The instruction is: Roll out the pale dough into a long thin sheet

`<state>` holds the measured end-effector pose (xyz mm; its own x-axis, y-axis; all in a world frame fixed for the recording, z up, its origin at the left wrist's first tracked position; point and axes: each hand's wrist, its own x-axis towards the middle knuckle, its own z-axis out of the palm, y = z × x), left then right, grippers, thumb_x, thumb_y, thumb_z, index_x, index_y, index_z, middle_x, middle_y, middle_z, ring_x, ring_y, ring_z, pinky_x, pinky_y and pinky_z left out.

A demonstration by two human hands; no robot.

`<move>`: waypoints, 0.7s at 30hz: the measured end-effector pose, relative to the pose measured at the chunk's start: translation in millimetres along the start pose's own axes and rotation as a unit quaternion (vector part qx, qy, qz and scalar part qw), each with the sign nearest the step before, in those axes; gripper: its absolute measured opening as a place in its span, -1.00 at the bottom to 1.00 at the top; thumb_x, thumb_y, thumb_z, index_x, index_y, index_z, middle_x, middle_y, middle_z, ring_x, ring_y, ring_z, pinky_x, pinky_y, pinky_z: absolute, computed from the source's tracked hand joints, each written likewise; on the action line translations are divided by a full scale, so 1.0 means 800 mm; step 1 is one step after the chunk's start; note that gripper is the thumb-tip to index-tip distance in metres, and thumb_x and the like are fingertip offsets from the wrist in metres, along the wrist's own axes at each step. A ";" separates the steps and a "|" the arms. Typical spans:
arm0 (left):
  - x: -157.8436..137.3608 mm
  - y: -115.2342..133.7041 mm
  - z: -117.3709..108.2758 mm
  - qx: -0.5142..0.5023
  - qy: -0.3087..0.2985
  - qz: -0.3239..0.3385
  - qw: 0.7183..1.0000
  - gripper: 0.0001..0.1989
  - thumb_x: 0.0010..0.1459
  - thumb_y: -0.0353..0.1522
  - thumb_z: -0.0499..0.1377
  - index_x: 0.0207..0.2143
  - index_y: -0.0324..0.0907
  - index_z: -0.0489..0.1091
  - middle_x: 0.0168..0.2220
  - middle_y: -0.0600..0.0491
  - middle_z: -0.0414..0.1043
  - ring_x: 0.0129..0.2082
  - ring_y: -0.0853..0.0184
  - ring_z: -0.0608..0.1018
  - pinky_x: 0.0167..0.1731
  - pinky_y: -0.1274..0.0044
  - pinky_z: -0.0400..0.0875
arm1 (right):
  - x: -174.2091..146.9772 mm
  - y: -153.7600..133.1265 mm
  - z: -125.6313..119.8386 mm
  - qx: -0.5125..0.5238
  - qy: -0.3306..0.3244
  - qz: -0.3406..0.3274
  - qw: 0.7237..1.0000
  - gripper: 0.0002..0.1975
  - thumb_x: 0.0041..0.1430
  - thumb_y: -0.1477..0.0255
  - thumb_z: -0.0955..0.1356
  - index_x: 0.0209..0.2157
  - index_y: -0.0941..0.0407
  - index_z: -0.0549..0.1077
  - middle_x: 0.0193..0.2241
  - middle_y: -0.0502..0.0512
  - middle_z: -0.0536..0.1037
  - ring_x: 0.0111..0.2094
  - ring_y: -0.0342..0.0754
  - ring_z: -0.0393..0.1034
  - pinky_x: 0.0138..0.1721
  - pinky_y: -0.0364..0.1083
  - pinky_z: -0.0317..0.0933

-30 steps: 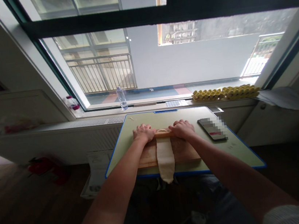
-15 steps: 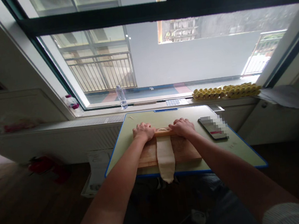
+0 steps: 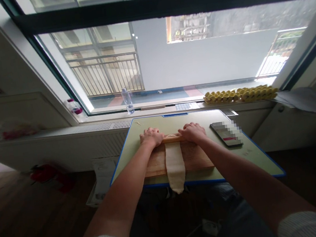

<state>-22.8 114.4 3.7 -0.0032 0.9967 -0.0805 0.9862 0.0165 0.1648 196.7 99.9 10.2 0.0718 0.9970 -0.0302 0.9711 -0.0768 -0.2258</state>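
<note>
Both ends of a wooden rolling pin [image 3: 172, 139] are gripped, my left hand [image 3: 151, 137] on one and my right hand [image 3: 192, 132] on the other, fingers wrapped round. Under the pin runs a long pale strip of dough [image 3: 174, 163]. Its near end hangs over the front edge of the wooden board [image 3: 196, 156] and of the table; a small curved piece of its far end shows just beyond the pin. The board lies on a light green, blue-edged table [image 3: 128, 157].
A phone [image 3: 226, 134] lies on the table to the right. Along the windowsill stand a clear bottle [image 3: 127, 101], a bottle with a magenta label [image 3: 75, 109] and yellow egg trays [image 3: 239, 95]. A red fire extinguisher [image 3: 45, 174] is on the floor at the left.
The view has tilted slightly, so the window frame sits higher. Both hands, the rolling pin and the dough look almost the same as before.
</note>
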 end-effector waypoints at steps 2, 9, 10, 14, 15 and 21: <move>0.002 0.000 -0.001 0.002 -0.004 -0.002 1.000 -0.47 0.30 -0.04 -0.01 0.19 0.07 0.51 0.33 -0.13 0.38 0.29 -0.07 0.42 0.24 0.08 0.33 | 0.002 0.000 0.000 0.002 0.001 0.001 1.000 -0.44 0.32 0.04 0.24 0.10 0.07 0.62 0.16 0.30 0.55 0.17 0.27 0.38 0.15 0.13 0.25; 0.004 0.001 -0.003 0.009 -0.007 -0.001 1.000 -0.46 0.30 -0.04 -0.02 0.19 0.07 0.50 0.34 -0.11 0.38 0.30 -0.06 0.42 0.25 0.07 0.34 | 0.007 -0.001 -0.001 -0.002 -0.002 -0.001 1.000 -0.46 0.34 0.09 0.25 0.10 0.09 0.63 0.18 0.31 0.54 0.17 0.26 0.39 0.16 0.13 0.25; 0.004 0.001 -0.004 0.010 -0.008 -0.001 1.000 -0.46 0.30 -0.03 -0.02 0.19 0.07 0.50 0.34 -0.11 0.38 0.30 -0.06 0.42 0.25 0.07 0.34 | 0.008 -0.001 -0.001 -0.002 -0.002 -0.001 1.000 -0.46 0.34 0.10 0.25 0.11 0.09 0.63 0.18 0.31 0.54 0.17 0.26 0.39 0.16 0.13 0.25; 0.005 0.002 -0.005 0.012 -0.007 -0.004 1.000 -0.46 0.30 -0.03 -0.02 0.20 0.08 0.50 0.33 -0.11 0.39 0.29 -0.05 0.43 0.25 0.10 0.35 | 0.010 -0.001 0.000 0.003 0.001 -0.002 1.000 -0.47 0.34 0.10 0.25 0.10 0.09 0.63 0.16 0.32 0.55 0.18 0.28 0.39 0.15 0.14 0.26; 0.005 0.002 -0.005 0.011 -0.007 -0.004 1.000 -0.46 0.30 -0.03 -0.02 0.20 0.08 0.50 0.33 -0.11 0.40 0.29 -0.05 0.43 0.24 0.10 0.35 | 0.010 -0.001 0.000 0.003 0.001 -0.002 1.000 -0.47 0.34 0.10 0.25 0.09 0.09 0.63 0.16 0.32 0.55 0.17 0.28 0.39 0.15 0.14 0.26; 0.008 0.000 -0.003 0.007 -0.002 -0.005 1.000 -0.47 0.30 -0.05 -0.01 0.18 0.09 0.51 0.31 -0.12 0.41 0.28 -0.05 0.44 0.23 0.10 0.36 | 0.014 0.001 0.002 0.004 0.005 -0.004 1.000 -0.49 0.34 0.11 0.25 0.07 0.09 0.64 0.15 0.32 0.55 0.16 0.28 0.40 0.14 0.15 0.27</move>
<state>-22.8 120.6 5.4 -0.0124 0.9963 -0.0856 0.9883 0.0252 0.1502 197.8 110.6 7.9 0.0668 0.9976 -0.0183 0.9701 -0.0692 -0.2328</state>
